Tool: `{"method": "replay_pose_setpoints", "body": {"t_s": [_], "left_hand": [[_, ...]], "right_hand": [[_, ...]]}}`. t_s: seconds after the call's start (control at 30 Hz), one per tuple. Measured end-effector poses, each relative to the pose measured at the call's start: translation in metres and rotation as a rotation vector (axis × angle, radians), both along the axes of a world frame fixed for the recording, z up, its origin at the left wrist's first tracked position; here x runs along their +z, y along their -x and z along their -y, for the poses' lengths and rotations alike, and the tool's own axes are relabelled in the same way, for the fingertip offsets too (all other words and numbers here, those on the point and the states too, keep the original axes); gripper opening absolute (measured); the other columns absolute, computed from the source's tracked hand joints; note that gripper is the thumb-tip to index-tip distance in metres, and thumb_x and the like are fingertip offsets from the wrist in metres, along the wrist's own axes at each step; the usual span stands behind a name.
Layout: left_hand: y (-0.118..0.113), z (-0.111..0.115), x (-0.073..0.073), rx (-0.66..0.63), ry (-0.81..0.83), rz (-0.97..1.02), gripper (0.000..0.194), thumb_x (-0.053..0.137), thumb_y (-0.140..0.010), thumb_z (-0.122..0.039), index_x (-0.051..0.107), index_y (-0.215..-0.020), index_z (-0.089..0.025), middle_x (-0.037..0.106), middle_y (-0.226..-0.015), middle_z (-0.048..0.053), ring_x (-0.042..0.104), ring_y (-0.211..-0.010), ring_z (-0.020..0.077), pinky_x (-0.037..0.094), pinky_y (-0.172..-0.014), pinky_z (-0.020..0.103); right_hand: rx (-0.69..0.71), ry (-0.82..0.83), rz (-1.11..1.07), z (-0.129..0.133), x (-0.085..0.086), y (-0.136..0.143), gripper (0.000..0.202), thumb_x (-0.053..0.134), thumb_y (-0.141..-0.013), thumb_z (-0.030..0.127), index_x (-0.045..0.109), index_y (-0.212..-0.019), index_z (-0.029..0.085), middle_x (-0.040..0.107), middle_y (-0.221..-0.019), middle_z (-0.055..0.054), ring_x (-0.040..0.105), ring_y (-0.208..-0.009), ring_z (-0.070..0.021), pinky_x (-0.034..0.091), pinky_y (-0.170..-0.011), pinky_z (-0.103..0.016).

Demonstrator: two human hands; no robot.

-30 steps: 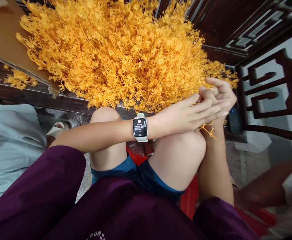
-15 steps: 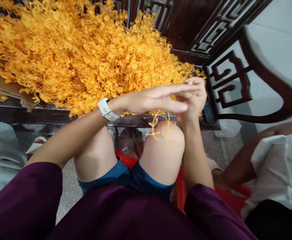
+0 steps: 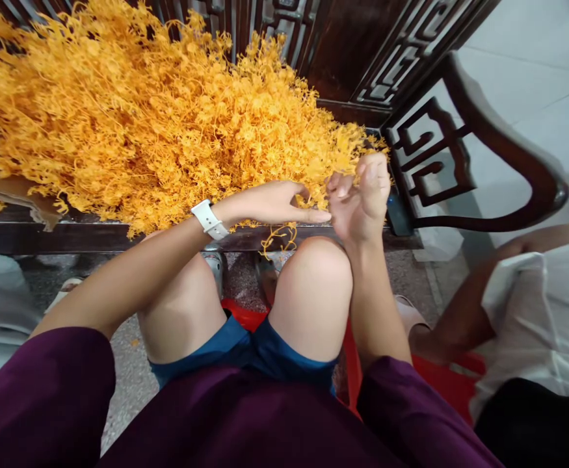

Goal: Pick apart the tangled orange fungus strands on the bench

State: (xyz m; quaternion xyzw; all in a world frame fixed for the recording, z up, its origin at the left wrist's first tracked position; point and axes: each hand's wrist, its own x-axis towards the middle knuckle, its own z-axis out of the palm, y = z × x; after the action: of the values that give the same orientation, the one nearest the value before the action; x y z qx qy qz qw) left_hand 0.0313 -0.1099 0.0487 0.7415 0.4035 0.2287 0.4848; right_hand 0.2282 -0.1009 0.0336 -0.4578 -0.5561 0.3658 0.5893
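Observation:
My left hand (image 3: 272, 200), with a white watch at its wrist, reaches in from the left with its back up and its thumb stretched towards my other hand. From beneath it dangles a thin orange-yellow artificial flower sprig (image 3: 280, 239); the fingers holding it are mostly hidden. Just to the right, my right hand (image 3: 362, 198) is raised, palm partly showing, with bent fingers and the thumb pressed to the index finger. What that pinch holds, if anything, I cannot make out. Behind both hands spreads a large heap of orange-yellow artificial flower sprigs (image 3: 177, 123).
The heap lies on a dark wooden bench (image 3: 84, 239) with a carved armrest (image 3: 508, 140) at right. Cardboard (image 3: 18, 195) pokes out at left. A dark phone-like object (image 3: 400, 213) lies by the armrest. People sit on both sides, one in white clothing (image 3: 532, 312).
My hands, crossed over each other before, have come apart. The left has drawn back leftwards with the dangling sprig; the right shows more of its palm. The view has shifted slightly.

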Motion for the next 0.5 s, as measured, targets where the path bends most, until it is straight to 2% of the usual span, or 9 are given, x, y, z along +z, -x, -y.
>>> {"method": "replay_pose_setpoints", "body": {"t_s": [0.03,0.1,0.2,0.27,0.3,0.37,0.43,0.5], "left_hand": [[-0.003,0.000,0.000,-0.022,0.023,0.017,0.062,0.082,-0.081,-0.075,0.075,-0.105,-0.018,0.076,-0.095,0.007,0.064,-0.082,0.0192,0.043,-0.075,0.032],[-0.008,0.001,0.004,-0.033,0.069,0.077,0.066,0.080,-0.082,-0.078,0.073,-0.106,-0.017,0.075,-0.098,0.008,0.062,-0.084,0.0184,0.043,-0.075,0.032],[-0.010,0.004,0.010,-0.018,0.151,0.172,0.065,0.075,-0.085,-0.084,0.070,-0.092,-0.020,0.071,-0.090,0.007,0.058,-0.077,0.0163,0.042,-0.072,0.034],[-0.007,0.005,0.012,0.012,0.170,0.189,0.068,0.063,-0.090,-0.089,0.065,-0.080,-0.022,0.066,-0.080,0.006,0.056,-0.073,0.0156,0.042,-0.071,0.035],[-0.006,0.005,0.012,0.056,0.132,0.176,0.069,0.059,-0.093,-0.089,0.062,-0.076,-0.022,0.064,-0.078,0.005,0.056,-0.073,0.0160,0.043,-0.072,0.036],[-0.003,0.003,0.010,0.214,-0.067,0.120,0.067,0.062,-0.092,-0.088,0.059,-0.074,-0.023,0.063,-0.080,0.006,0.058,-0.081,0.0188,0.046,-0.079,0.038],[-0.001,0.000,0.009,0.359,-0.308,0.079,0.062,0.077,-0.083,-0.084,0.063,-0.082,-0.024,0.067,-0.095,0.008,0.061,-0.098,0.0235,0.049,-0.091,0.040],[0.000,-0.003,0.008,0.376,-0.401,0.107,0.061,0.082,-0.081,-0.080,0.068,-0.097,-0.023,0.070,-0.111,0.010,0.061,-0.111,0.0253,0.049,-0.099,0.039]], "right_hand": [[0.006,0.005,-0.010,0.001,0.001,0.000,0.065,0.061,-0.091,0.091,0.038,-0.086,0.030,0.036,-0.065,0.007,0.050,-0.056,-0.0171,0.058,-0.078,-0.041],[0.026,0.012,-0.027,0.003,0.004,-0.002,0.064,0.062,-0.089,0.091,0.040,-0.086,0.031,0.036,-0.063,0.006,0.050,-0.058,-0.0198,0.058,-0.077,-0.042],[0.046,-0.009,-0.061,0.001,0.003,-0.006,0.056,0.067,-0.090,0.083,0.043,-0.086,0.032,0.032,-0.060,0.007,0.048,-0.058,-0.0210,0.057,-0.076,-0.043],[0.034,-0.038,-0.044,-0.003,-0.001,-0.010,0.054,0.066,-0.092,0.081,0.044,-0.086,0.032,0.031,-0.059,0.007,0.048,-0.057,-0.0207,0.058,-0.074,-0.043],[0.023,-0.043,-0.014,-0.005,-0.004,-0.012,0.055,0.064,-0.093,0.083,0.044,-0.086,0.032,0.031,-0.059,0.007,0.049,-0.057,-0.0204,0.058,-0.072,-0.042],[0.019,-0.016,0.060,-0.009,-0.009,-0.015,0.055,0.061,-0.096,0.084,0.047,-0.088,0.031,0.035,-0.061,0.007,0.052,-0.057,-0.0191,0.058,-0.068,-0.039],[0.037,0.030,0.091,-0.010,-0.011,-0.014,0.052,0.064,-0.097,0.081,0.050,-0.092,0.032,0.039,-0.063,0.007,0.052,-0.056,-0.0169,0.056,-0.064,-0.036],[0.068,0.078,0.080,-0.007,-0.010,-0.012,0.049,0.069,-0.096,0.078,0.053,-0.098,0.032,0.043,-0.066,0.007,0.053,-0.056,-0.0155,0.055,-0.062,-0.033]]}}
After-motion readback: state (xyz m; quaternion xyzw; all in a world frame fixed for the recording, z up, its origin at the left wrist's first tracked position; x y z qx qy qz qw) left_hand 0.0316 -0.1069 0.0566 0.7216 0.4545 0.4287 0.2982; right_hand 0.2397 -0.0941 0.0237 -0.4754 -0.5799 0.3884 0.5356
